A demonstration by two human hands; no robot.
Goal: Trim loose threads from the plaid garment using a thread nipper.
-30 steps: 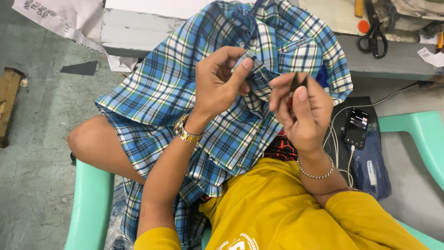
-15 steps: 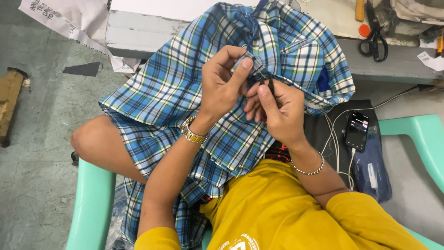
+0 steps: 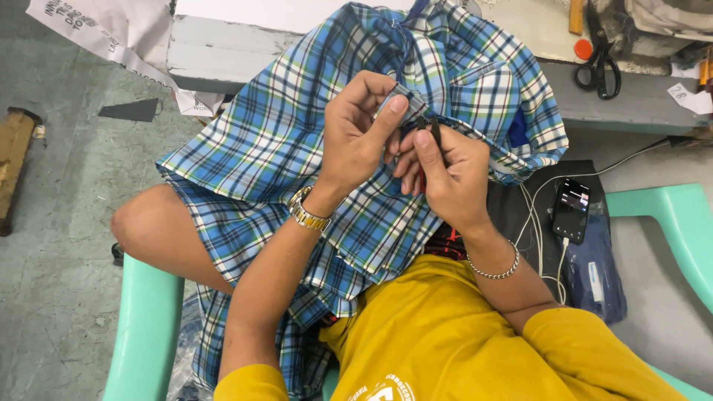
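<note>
A blue, white and green plaid shirt (image 3: 282,141) lies over my lap and reaches up onto the grey table edge (image 3: 223,44). My left hand (image 3: 360,134), with a gold watch at the wrist, pinches a fold of the shirt between thumb and fingers. My right hand (image 3: 445,174), wearing a silver chain bracelet, holds a small dark clipper (image 3: 429,128) with its tip against that same fold. The two hands touch each other at the fold.
Black scissors (image 3: 600,67) lie on the table at top right. A phone (image 3: 572,210) with white cables rests on a dark pouch to my right. I sit on a mint green plastic chair (image 3: 145,327). Paper (image 3: 111,33) hangs at top left.
My right hand has moved left and up from open air to meet my left hand at the shirt fold, bringing the small clipper onto the cloth. The left hand keeps its pinch.
</note>
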